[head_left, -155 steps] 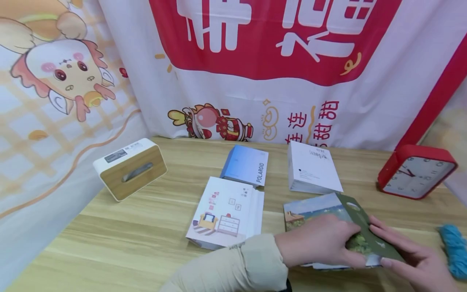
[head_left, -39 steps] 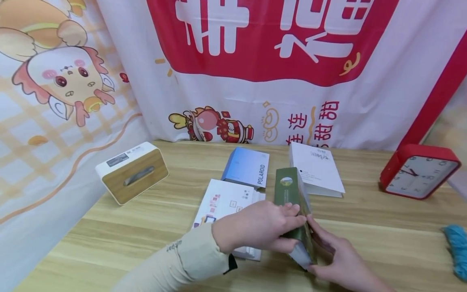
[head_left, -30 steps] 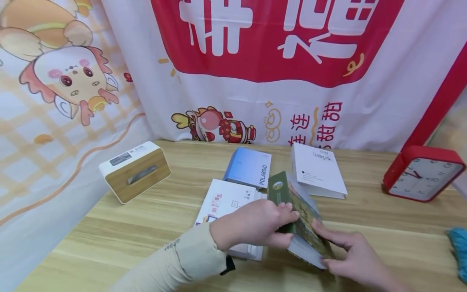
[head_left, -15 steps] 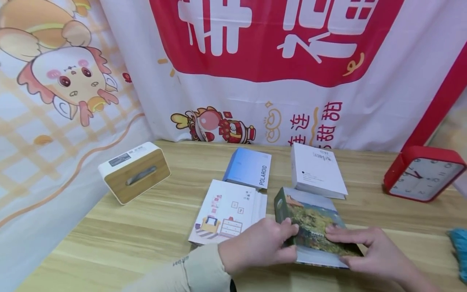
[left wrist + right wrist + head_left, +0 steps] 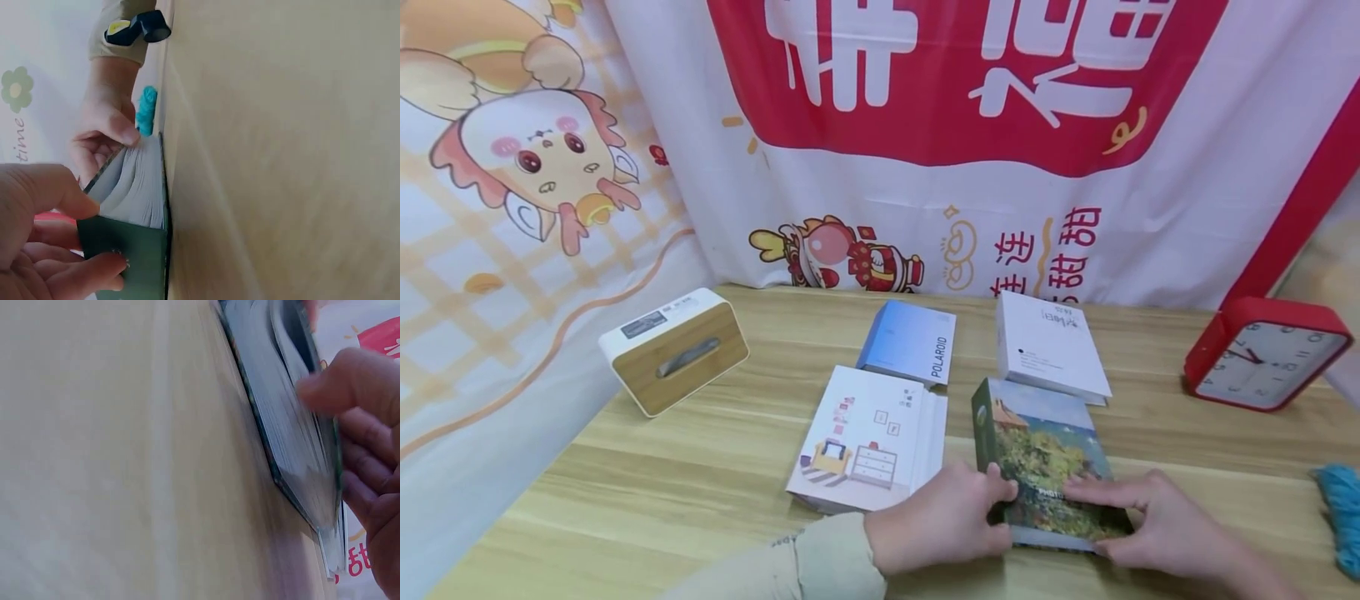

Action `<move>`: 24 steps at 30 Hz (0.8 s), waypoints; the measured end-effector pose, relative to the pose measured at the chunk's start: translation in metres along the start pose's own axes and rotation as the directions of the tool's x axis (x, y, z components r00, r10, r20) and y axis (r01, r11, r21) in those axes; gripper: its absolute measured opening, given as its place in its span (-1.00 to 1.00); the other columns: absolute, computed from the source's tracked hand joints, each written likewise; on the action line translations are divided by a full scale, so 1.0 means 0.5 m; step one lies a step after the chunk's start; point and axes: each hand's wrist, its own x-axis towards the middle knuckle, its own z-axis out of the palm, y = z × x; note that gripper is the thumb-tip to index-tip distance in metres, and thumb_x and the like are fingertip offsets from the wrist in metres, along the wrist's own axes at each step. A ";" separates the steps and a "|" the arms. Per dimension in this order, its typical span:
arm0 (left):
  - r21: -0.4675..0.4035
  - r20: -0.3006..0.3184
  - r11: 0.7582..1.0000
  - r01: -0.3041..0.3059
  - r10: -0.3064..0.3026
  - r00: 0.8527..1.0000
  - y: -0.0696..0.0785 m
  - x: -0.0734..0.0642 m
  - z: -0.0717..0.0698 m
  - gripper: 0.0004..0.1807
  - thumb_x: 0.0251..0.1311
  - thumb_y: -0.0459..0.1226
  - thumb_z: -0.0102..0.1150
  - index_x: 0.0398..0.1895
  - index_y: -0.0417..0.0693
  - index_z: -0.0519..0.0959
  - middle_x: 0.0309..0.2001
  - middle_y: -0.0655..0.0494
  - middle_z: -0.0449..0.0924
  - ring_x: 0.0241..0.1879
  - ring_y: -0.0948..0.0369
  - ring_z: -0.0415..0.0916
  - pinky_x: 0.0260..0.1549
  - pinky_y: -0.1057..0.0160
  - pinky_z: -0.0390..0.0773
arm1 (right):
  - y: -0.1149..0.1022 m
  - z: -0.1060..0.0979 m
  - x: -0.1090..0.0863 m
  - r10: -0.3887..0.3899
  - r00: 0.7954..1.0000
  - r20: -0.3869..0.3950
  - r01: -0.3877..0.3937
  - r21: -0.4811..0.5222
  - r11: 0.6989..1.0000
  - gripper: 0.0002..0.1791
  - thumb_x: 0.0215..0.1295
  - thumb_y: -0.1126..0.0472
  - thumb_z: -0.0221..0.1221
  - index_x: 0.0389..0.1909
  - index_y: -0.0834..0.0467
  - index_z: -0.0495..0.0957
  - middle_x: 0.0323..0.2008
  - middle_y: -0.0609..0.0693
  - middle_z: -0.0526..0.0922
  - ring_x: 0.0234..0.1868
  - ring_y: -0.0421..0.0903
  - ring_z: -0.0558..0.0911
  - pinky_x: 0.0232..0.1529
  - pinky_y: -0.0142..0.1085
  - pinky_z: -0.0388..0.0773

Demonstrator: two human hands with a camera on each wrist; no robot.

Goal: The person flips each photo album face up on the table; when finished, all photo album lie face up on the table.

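A photo album (image 5: 1051, 442) with a painted landscape cover and dark green spine lies flat on the wooden table, cover up. My left hand (image 5: 947, 518) holds its spine side; in the left wrist view, the thumb is at the corner by the pages and the fingertips rest against the green spine (image 5: 147, 247). On the opposite side, my right hand (image 5: 1165, 527) grips the near corner, fingers over the cover and thumb at the page edges (image 5: 275, 394). The pages stand slightly fanned. Most of the album's right edge is hidden by that hand.
Behind the album lies a white book (image 5: 1052, 346). To its left are a white illustrated box (image 5: 868, 433) and a blue Polaroid box (image 5: 913, 337). A wood-fronted tissue box (image 5: 677, 358) stands far left; a red clock (image 5: 1270, 354) and blue yarn (image 5: 1341, 517) are at right.
The album has been turned from spine up to cover up and lowered flat onto the table, right of the illustrated box. Both hands have stayed on it and come down with it.
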 end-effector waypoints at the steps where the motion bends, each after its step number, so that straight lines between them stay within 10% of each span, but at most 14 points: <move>1: 0.000 0.014 1.000 0.010 -0.010 1.000 0.000 0.000 0.001 -0.60 0.12 -0.25 0.13 0.08 -0.03 0.55 0.04 -0.03 0.55 -0.91 0.51 0.00 -0.92 0.56 0.13 | 0.001 0.001 0.000 0.007 1.000 0.013 -0.007 0.014 1.000 -0.46 -0.06 0.19 0.39 0.05 0.01 0.58 0.02 -0.14 0.58 -0.03 -0.43 0.49 -0.21 -0.63 0.44; 6: -0.067 0.004 0.997 0.050 -0.050 0.999 -0.002 0.001 0.004 -0.61 0.09 -0.25 0.19 0.04 -0.04 0.57 0.03 0.04 0.56 -0.75 0.58 0.24 -0.80 0.60 0.28 | 0.003 0.001 -0.001 0.043 0.999 0.021 -0.044 0.038 0.998 -0.44 -0.06 0.19 0.39 0.07 0.02 0.56 0.02 -0.15 0.56 -0.27 -0.40 0.49 -0.43 -0.55 0.45; 13: -0.120 0.007 0.988 0.096 -0.096 0.995 -0.003 -0.003 0.004 -0.60 0.06 -0.22 0.26 0.02 -0.04 0.58 0.02 0.07 0.58 -0.46 0.55 0.47 -0.60 0.64 0.40 | -0.006 0.006 -0.008 0.071 0.997 0.025 -0.071 -0.007 0.997 -0.46 -0.05 0.13 0.38 0.06 -0.01 0.56 0.02 -0.14 0.57 0.02 -0.41 0.46 -0.15 -0.61 0.44; 24: -0.142 0.072 0.987 0.079 -0.069 0.995 -0.034 -0.049 -0.029 -0.53 0.17 -0.05 0.14 0.15 0.05 0.49 0.14 0.03 0.49 -0.85 0.42 0.09 -0.65 0.49 0.39 | -0.055 0.003 0.016 0.122 0.969 0.215 -0.081 -0.189 0.979 -0.42 0.20 -0.14 0.13 0.22 -0.02 0.41 0.05 -0.05 0.58 -0.13 -0.45 0.50 -0.24 -0.47 0.56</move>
